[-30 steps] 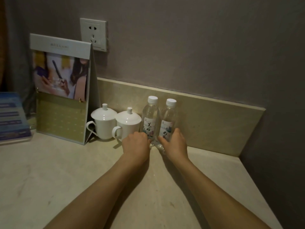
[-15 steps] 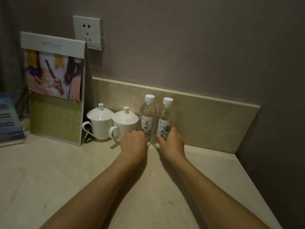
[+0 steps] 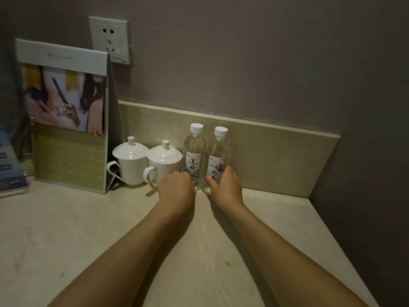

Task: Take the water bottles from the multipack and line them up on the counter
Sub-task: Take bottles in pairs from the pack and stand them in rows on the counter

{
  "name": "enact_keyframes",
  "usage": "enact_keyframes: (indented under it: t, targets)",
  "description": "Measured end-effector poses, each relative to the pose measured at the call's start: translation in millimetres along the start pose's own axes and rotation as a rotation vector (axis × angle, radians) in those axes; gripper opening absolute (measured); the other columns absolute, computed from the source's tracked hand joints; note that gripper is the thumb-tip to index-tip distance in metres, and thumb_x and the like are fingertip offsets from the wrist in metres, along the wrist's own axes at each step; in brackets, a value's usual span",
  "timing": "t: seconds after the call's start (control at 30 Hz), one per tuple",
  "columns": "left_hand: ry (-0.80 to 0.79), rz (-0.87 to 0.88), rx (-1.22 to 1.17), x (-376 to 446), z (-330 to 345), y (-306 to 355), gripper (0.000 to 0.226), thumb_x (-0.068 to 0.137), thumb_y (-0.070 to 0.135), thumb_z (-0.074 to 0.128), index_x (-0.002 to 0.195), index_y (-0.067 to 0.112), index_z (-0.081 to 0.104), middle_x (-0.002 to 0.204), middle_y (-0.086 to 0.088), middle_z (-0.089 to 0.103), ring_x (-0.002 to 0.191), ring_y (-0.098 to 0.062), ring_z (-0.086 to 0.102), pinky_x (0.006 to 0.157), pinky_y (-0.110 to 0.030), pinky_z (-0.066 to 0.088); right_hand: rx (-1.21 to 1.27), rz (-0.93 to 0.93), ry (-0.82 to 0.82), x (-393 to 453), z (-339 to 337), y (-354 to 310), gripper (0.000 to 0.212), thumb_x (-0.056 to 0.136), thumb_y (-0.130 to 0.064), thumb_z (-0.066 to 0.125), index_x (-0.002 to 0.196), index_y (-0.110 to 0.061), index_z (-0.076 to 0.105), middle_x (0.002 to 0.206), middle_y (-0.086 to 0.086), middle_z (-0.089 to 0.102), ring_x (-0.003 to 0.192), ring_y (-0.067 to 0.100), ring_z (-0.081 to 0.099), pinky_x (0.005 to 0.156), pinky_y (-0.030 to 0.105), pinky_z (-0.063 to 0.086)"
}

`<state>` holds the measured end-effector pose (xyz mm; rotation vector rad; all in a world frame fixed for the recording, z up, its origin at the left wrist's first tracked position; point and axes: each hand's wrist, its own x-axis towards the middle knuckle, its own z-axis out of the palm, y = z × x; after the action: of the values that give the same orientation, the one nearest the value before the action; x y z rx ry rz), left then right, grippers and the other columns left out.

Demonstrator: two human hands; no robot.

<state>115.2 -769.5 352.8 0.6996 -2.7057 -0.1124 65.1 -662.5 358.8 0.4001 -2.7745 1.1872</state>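
Note:
Two clear water bottles with white caps and printed labels stand upright side by side against the stone backsplash. My left hand point(image 3: 176, 188) is curled around the base of the left bottle point(image 3: 194, 154). My right hand point(image 3: 226, 187) grips the base of the right bottle point(image 3: 219, 157). Both bottles rest on the beige counter point(image 3: 199, 251), nearly touching each other. No multipack wrapping is visible.
Two white lidded cups point(image 3: 130, 160) point(image 3: 163, 162) stand just left of the bottles. A tall folded display card point(image 3: 66, 114) stands further left, with blue leaflets point(image 3: 10, 165) at the left edge. A wall socket point(image 3: 109, 39) is above. The wall corner closes the right side.
The view has shifted slightly; both hands stay at the bottle bases and the bottles stand in the same spot.

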Motion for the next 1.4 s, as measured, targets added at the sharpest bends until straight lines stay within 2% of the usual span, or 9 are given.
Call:
enact_keyframes:
  t: [0.4, 0.5, 0.6, 0.77, 0.9, 1.0, 1.13, 1.23, 1.4]
  targets:
    - [0.041, 0.090, -0.101, -26, -16, 23, 0.038, 0.094, 0.047, 0.052, 0.103, 0.013, 0.064, 0.094, -0.008, 0.069, 0.081, -0.024, 0.066, 0.071, -0.033, 0.057, 0.001, 0.019, -0.042, -32, -38, 22, 0.055, 0.091, -0.037, 0.060, 0.134, -0.006, 0.043, 0.139, 0.014, 0.042, 0.126, 0.032, 0.047, 0.101, 0.040, 0.041]
    - [-0.008, 0.099, -0.212, -42, -20, 49, 0.039, 0.093, 0.047, 0.053, 0.084, 0.011, 0.066, 0.081, -0.005, 0.070, 0.073, -0.023, 0.067, 0.071, -0.036, 0.060, 0.089, 0.009, -0.026, -45, -69, 37, 0.057, 0.090, -0.038, 0.060, 0.136, -0.008, 0.044, 0.137, 0.012, 0.047, 0.124, 0.030, 0.049, 0.101, 0.044, 0.047]
    - [-0.006, 0.114, -0.395, -63, -30, 88, 0.042, 0.092, 0.047, 0.050, 0.070, 0.016, 0.067, 0.067, -0.003, 0.069, 0.065, -0.022, 0.068, 0.068, -0.038, 0.061, 0.156, -0.026, 0.042, -62, -109, 56, 0.046, 0.090, -0.037, 0.058, 0.129, -0.013, 0.054, 0.125, 0.006, 0.058, 0.112, 0.023, 0.056, 0.093, 0.042, 0.051]
    - [0.026, 0.188, -0.634, -117, -51, 169, 0.037, 0.092, 0.049, 0.042, 0.095, 0.023, 0.068, 0.077, -0.001, 0.073, 0.077, -0.024, 0.068, 0.074, -0.039, 0.056, 0.265, -0.061, 0.271, -103, -190, 108, 0.020, 0.090, -0.028, 0.057, 0.101, -0.015, 0.066, 0.093, 0.001, 0.070, 0.088, 0.020, 0.065, 0.082, 0.040, 0.055]
    - [-0.010, 0.244, -0.724, -170, -58, 250, 0.038, 0.096, 0.049, 0.039, 0.103, 0.022, 0.065, 0.082, -0.002, 0.073, 0.078, -0.024, 0.069, 0.078, -0.045, 0.058, 0.289, -0.078, 0.341, -140, -261, 168, 0.010, 0.092, -0.027, 0.056, 0.090, -0.020, 0.063, 0.083, -0.002, 0.067, 0.078, 0.015, 0.066, 0.067, 0.028, 0.053]
    - [-0.037, 0.299, -0.754, -209, -59, 314, 0.035, 0.099, 0.048, 0.041, 0.105, 0.021, 0.062, 0.083, -0.002, 0.070, 0.079, -0.022, 0.069, 0.078, -0.046, 0.058, 0.292, -0.066, 0.439, -165, -312, 218, 0.012, 0.091, -0.030, 0.056, 0.090, -0.021, 0.064, 0.082, -0.003, 0.068, 0.077, 0.016, 0.066, 0.070, 0.033, 0.055]
    - [-0.101, 0.358, -0.683, -256, -51, 387, 0.052, 0.094, 0.059, 0.037, 0.130, 0.022, 0.049, 0.098, -0.007, 0.073, 0.088, -0.030, 0.070, 0.084, -0.045, 0.055, 0.304, -0.010, 0.506, -196, -360, 278, 0.011, 0.090, -0.029, 0.057, 0.087, -0.021, 0.064, 0.078, -0.005, 0.067, 0.077, 0.019, 0.067, 0.075, 0.044, 0.057]
    - [-0.189, 0.423, -0.648, -283, -48, 436, 0.057, 0.096, 0.058, 0.035, 0.137, 0.019, 0.041, 0.099, -0.008, 0.069, 0.085, -0.027, 0.069, 0.081, -0.042, 0.057, 0.304, 0.043, 0.526, -214, -390, 314, 0.011, 0.091, -0.028, 0.057, 0.087, -0.020, 0.064, 0.079, -0.005, 0.067, 0.079, 0.017, 0.067, 0.077, 0.046, 0.057]
    - [-0.323, 0.523, -0.566, -316, -37, 508, 0.057, 0.096, 0.055, 0.037, 0.139, 0.018, 0.041, 0.120, -0.015, 0.065, 0.107, -0.037, 0.063, 0.093, -0.049, 0.052, 0.315, 0.127, 0.604, -231, -427, 378, 0.012, 0.090, -0.025, 0.059, 0.078, -0.026, 0.060, 0.074, -0.004, 0.067, 0.076, 0.021, 0.068, 0.075, 0.047, 0.057]
